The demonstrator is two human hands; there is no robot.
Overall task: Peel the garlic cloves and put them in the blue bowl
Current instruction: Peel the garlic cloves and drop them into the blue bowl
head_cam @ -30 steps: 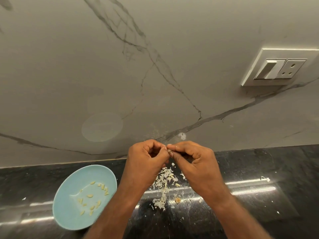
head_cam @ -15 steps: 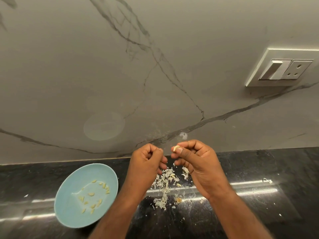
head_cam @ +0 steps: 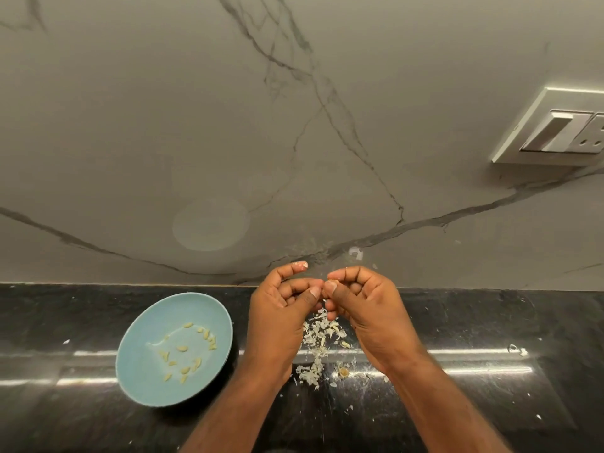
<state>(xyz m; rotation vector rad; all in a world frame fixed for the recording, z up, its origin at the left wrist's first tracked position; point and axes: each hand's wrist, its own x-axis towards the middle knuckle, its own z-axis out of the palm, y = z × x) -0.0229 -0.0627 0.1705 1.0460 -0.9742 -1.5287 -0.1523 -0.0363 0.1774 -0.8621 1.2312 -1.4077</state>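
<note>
1. Garlic clove [head_cam: 332, 282] is pinched by the fingers of our right hand [head_cam: 369, 308], above the desk [head_cam: 490, 322].
2. Our left hand [head_cam: 277, 318] curls beside it; its grasp we cannot tell.
3. Blue bowl [head_cam: 140, 380], left, holds peeled cloves [head_cam: 182, 348].

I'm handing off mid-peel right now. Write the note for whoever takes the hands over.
Right hand: pinches a garlic clove between thumb and forefinger, above the counter.
Left hand: fingers curled, thumb tip at the clove; I cannot tell whether it grips anything.
Blue bowl: on the counter, left of both hands, with a scatter of peeled cloves inside.
Skin scraps: piled on the counter under the hands.
Left to do: finish peeling the held clove and drop it in the bowl. No other unpeeled cloves are in view.
</note>
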